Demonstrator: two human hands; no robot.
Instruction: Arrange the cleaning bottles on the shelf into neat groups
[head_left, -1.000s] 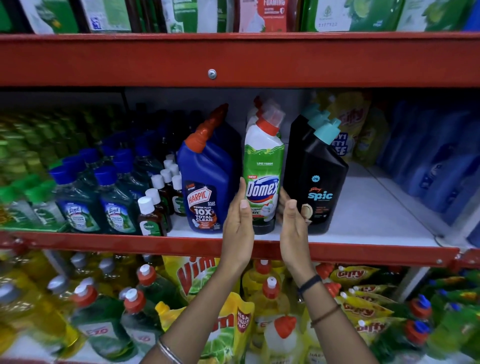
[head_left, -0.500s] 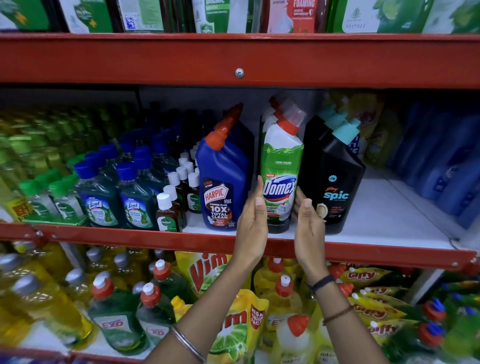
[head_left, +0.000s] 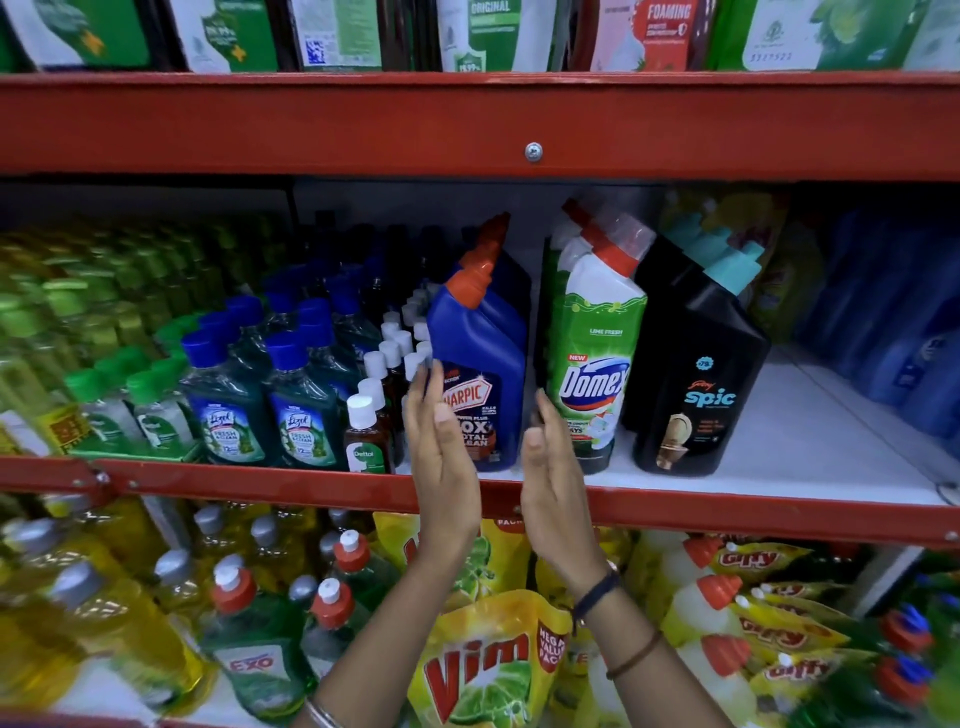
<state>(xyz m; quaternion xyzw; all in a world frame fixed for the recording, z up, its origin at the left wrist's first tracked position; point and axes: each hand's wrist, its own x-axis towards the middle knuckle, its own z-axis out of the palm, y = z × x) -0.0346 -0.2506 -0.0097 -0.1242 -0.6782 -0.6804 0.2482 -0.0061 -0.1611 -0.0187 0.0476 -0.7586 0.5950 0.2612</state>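
On the middle shelf (head_left: 779, 514) a blue Harpic bottle (head_left: 488, 338) with an orange cap stands upright, more like it behind. To its right stand a green-and-white Domex bottle (head_left: 597, 364) and a black Spic bottle (head_left: 701, 389), each heading its own row. My left hand (head_left: 441, 452) is flat with fingers extended, at the Harpic bottle's left front, covering part of its label. My right hand (head_left: 550, 467) is flat at the bottle's right side, in the gap before the Domex bottle. The palms face each other. Neither hand holds anything.
Left of the Harpic row stand small brown Dettol bottles (head_left: 366, 441), blue-capped Lizol bottles (head_left: 228, 415) and green-capped bottles. A red beam (head_left: 467, 124) runs above. Below are Vim pouches (head_left: 483, 665), Exo bottles (head_left: 254, 660) and Giffy packs (head_left: 753, 561). Bare white shelf lies right of Spic.
Both hands have moved left from either side of the Domex bottle to either side of the Harpic bottle. The Domex bottle stays standing in place.
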